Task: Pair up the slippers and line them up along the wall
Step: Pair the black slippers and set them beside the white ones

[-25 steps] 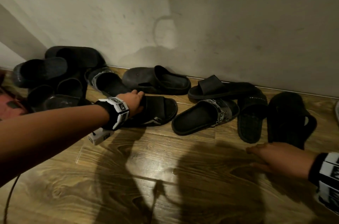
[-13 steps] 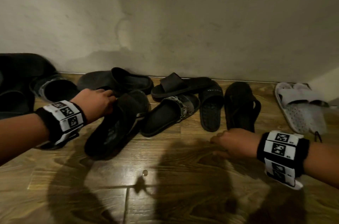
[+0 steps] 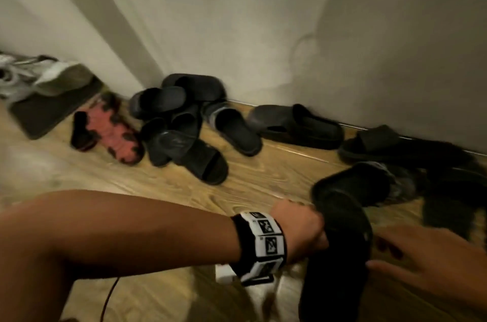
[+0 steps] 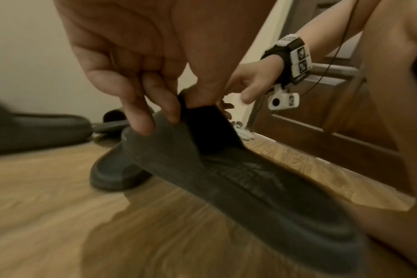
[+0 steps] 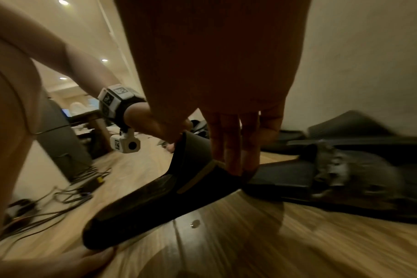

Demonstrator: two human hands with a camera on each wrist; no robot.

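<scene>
My left hand grips the strap of a black slide slipper and holds it tilted, heel toward me, above the wooden floor. In the left wrist view the fingers and thumb pinch the strap of this slipper. My right hand reaches in from the right with straight fingers touching the slipper's side. The right wrist view shows those fingertips on the slipper beside its strap. Several dark slippers lie scattered along the wall.
A heap of dark slides sits in the corner, with a red patterned slipper beside it. A grey-strapped slide, a dark clog and more slides lie along the wall. A dark mat holds sneakers at far left.
My left hand has lifted the black slipper off the floor and pulled it toward me. My right hand left the floor and now touches that slipper. The view swung left.
</scene>
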